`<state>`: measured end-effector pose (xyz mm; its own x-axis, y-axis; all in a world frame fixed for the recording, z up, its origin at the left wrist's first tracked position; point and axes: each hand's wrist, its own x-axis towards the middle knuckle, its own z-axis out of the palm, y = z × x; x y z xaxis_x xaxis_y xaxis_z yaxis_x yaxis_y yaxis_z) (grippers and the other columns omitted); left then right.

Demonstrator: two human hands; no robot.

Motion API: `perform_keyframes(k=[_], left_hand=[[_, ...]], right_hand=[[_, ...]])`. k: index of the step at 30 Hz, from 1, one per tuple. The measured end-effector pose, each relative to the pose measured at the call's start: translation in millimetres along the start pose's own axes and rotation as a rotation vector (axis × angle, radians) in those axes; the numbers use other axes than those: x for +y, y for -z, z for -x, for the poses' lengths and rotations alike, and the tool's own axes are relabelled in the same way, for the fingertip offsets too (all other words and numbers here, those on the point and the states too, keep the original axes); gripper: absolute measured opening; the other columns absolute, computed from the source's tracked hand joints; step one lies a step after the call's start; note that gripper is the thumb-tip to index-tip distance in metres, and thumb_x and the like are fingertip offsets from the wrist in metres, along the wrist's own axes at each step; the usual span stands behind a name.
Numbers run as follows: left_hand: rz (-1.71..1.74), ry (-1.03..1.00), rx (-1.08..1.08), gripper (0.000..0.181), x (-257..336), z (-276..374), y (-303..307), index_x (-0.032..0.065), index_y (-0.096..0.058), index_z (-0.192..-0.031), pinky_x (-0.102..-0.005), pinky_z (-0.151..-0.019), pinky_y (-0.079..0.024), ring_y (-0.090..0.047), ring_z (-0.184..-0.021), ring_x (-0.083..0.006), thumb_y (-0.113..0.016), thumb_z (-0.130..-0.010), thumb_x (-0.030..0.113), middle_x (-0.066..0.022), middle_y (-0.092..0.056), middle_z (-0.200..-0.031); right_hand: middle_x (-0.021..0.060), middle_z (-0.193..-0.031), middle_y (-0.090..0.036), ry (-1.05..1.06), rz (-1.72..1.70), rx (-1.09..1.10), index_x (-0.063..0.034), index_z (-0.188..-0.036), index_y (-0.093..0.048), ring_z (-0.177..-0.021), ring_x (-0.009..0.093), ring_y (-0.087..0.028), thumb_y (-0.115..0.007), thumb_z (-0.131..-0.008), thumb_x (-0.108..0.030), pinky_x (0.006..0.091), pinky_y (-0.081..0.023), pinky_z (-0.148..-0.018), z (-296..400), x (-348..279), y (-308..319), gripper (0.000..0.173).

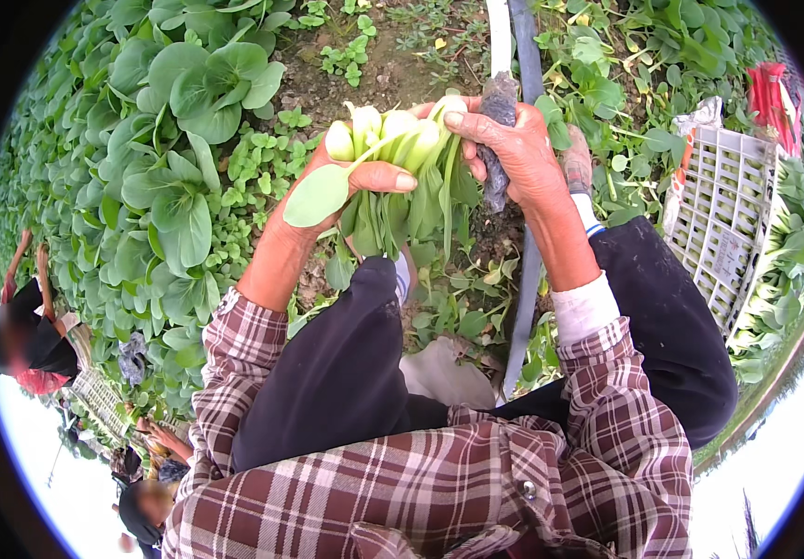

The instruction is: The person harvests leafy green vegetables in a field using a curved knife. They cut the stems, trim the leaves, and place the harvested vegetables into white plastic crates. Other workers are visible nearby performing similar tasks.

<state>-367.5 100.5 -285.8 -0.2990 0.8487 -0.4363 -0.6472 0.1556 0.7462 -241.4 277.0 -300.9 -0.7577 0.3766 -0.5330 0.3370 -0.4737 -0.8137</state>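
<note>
My left hand (346,178) grips a bunch of small leafy greens (402,136), probably bok choy, with the pale stem bases upward and the leaves hanging down. One loose leaf lies across the thumb. My right hand (506,140) is closed around a dark, plastic-wrapped handle (498,105) of a tool, from which a pale, long part (499,35) extends to the top edge. Its thumb and forefinger pinch a stem at the bunch's right end. The leaves hide part of the fingers of both hands.
Dense leafy plants (185,202) grow at left. A dark hose or strip (526,293) runs along the soil between my legs. At right lies a white plastic crate (720,209) beside cut greens (786,279) and a red bag (774,105). Other people (31,335) work at far left.
</note>
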Motion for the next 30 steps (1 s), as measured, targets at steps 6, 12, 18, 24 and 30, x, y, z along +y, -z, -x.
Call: perform_keyframes(k=[6,12,18,24,30], left_hand=[[0.062,-0.058,0.097,0.073,-8.7,-7.1,-3.7,-0.0001,-0.043,-0.146,-0.0313,-0.102,-0.046,-0.062,-0.112,-0.0183,-0.071,-0.078,0.000,-0.0087,-0.065,-0.123],[0.132,-0.036,-0.164,0.075,-15.3,-16.5,-10.7,0.0025,-0.041,-0.148,-0.0293,-0.094,-0.048,-0.063,-0.102,-0.0173,-0.071,-0.079,0.003,-0.0055,-0.065,-0.110],[-0.322,0.082,0.138,0.050,-21.7,-12.6,13.6,0.0024,-0.062,-0.120,-0.0265,-0.078,-0.052,-0.064,-0.087,-0.0103,-0.076,-0.073,0.005,-0.0018,-0.068,-0.102],[-0.489,0.060,0.068,0.029,-26.5,-10.4,15.3,0.0017,-0.069,-0.100,-0.0256,-0.066,-0.049,-0.060,-0.073,-0.0075,-0.076,-0.072,0.004,0.0015,-0.068,-0.084],[-0.457,0.063,-0.041,0.029,-18.1,-12.2,1.5,-0.0002,-0.070,-0.103,-0.0272,-0.075,-0.051,-0.062,-0.080,-0.0087,-0.074,-0.075,0.002,-0.0003,-0.070,-0.089]], right_hand=[[0.0016,-0.066,-0.061,0.021,-0.067,0.029,-0.0007,-0.093,-0.066,-0.048,0.008,-0.055,-0.078,-0.082,-0.019,0.0214,-0.041,-0.042,-1.8,-2.8,-6.6,0.025],[0.0027,-0.068,-0.062,0.049,-0.081,0.032,0.0017,-0.098,-0.064,-0.048,0.009,-0.056,-0.077,-0.084,-0.020,0.0221,-0.041,-0.042,-3.9,3.5,-15.8,0.028],[0.0012,-0.067,-0.063,0.189,0.284,0.117,0.0032,-0.123,-0.065,-0.052,0.006,-0.054,-0.072,-0.086,-0.019,0.0256,-0.047,-0.048,6.8,-9.9,-14.4,0.044],[0.0213,-0.066,-0.061,0.379,0.758,0.069,0.0022,-0.079,-0.063,-0.064,0.041,-0.062,-0.071,-0.078,-0.026,0.0468,-0.048,-0.063,6.0,-13.1,-16.9,0.029],[0.0168,-0.062,-0.058,0.451,1.077,0.398,0.0042,-0.096,-0.068,-0.058,0.030,-0.059,-0.071,-0.082,-0.023,0.0427,-0.047,-0.061,-12.7,-9.3,13.8,0.030]])
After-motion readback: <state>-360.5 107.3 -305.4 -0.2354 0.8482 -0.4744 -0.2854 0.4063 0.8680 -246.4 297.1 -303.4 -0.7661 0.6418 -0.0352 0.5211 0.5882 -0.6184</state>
